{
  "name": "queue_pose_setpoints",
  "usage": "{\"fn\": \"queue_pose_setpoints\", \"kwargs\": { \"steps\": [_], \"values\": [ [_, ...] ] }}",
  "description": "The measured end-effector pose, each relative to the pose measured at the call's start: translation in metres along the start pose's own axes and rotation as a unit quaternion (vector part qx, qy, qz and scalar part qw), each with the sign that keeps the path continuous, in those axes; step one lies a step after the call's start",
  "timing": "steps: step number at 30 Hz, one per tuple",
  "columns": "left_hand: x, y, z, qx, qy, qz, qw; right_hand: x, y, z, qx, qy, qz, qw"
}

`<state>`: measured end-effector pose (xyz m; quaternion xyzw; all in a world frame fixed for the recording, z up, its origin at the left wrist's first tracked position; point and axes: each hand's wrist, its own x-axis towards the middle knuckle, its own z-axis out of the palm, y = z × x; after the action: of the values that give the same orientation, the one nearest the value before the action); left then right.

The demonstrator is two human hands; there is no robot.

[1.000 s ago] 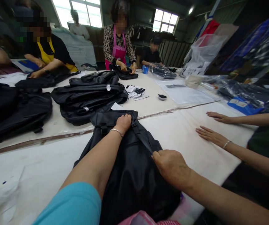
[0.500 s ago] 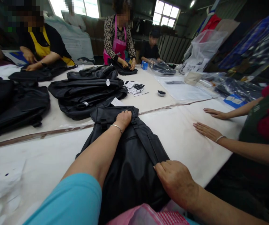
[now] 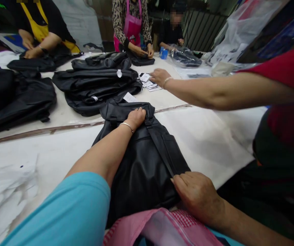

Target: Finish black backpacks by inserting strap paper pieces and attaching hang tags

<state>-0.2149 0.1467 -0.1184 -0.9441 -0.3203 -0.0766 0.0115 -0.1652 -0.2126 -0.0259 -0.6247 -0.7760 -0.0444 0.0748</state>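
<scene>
A black leather-look backpack [image 3: 141, 171] lies in front of me on the white table, its top pointing away from me. My left hand [image 3: 136, 118] is closed on the top flap beside a buckle. From that buckle a long black strap [image 3: 159, 147] runs down the bag's right side. Its lower end is pinched between the thumb and fingers of my right hand [image 3: 198, 191], at the bag's lower right edge. A white tag [image 3: 129, 97] sticks out just beyond the flap. My left fingertips are partly hidden.
Black bags are piled [image 3: 98, 85] beyond mine, with more bags [image 3: 16, 99] at left. A co-worker's arm [image 3: 213, 90] reaches in from the right over loose paper tags [image 3: 149, 82]. Clear plastic [image 3: 11, 194] lies at lower left. Other people work across the table.
The co-worker at right has lifted an arm off the table and reached across to the paper tags. My view has tilted down; both my hands keep their holds.
</scene>
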Motion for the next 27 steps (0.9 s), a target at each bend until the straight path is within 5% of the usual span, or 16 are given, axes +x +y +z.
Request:
{"fn": "queue_pose_setpoints", "kwargs": {
  "steps": [6, 11, 16, 18, 21, 24, 27],
  "values": [
    [-0.005, 0.004, -0.004, -0.007, -0.007, -0.001, 1.000, -0.005, -0.004, -0.002, -0.003, 0.003, -0.011, 1.000],
    [-0.004, 0.005, -0.022, -0.004, -0.024, -0.003, 1.000, -0.003, -0.010, 0.007, -0.009, -0.068, -0.010, 0.998],
    [-0.032, -0.045, -0.072, -0.020, -0.053, 0.080, 0.995, 0.009, -0.003, -0.012, 0.091, -0.179, -0.061, 0.978],
    [-0.058, -0.075, -0.090, -0.048, -0.005, 0.054, 0.997, 0.025, 0.005, -0.020, 0.153, -0.178, -0.057, 0.970],
    [-0.101, -0.115, -0.102, -0.087, 0.079, -0.090, 0.989, 0.069, 0.009, -0.020, 0.191, -0.118, -0.030, 0.974],
    [-0.128, -0.135, -0.093, -0.107, 0.100, -0.184, 0.972, 0.123, -0.007, -0.004, 0.165, -0.097, -0.052, 0.980],
    [-0.134, -0.140, -0.076, -0.088, 0.105, -0.164, 0.977, 0.169, -0.033, 0.022, 0.113, -0.123, -0.103, 0.981]
  ]
}}
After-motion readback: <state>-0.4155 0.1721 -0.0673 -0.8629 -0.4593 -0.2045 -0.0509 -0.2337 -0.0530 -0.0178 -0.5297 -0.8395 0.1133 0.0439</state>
